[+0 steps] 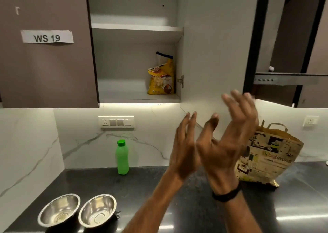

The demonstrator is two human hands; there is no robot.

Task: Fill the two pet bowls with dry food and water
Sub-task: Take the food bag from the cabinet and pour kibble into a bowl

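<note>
Two steel pet bowls stand side by side at the counter's near left, the left bowl (59,210) and the right bowl (97,209); both look empty. A green water bottle (122,157) with its cap on stands upright against the backsplash. A yellow bag of dry pet food (161,76) sits on the lower shelf of the open wall cupboard. My left hand (184,147) and my right hand (229,142) are raised together in front of the open cupboard door, fingers spread, holding nothing. A black band circles my right wrist.
The cupboard door (213,46) stands open to the right, just behind my hands. A printed paper carrier bag (266,154) stands on the dark counter (159,188) at the right. A switch panel (116,121) is on the marble backsplash.
</note>
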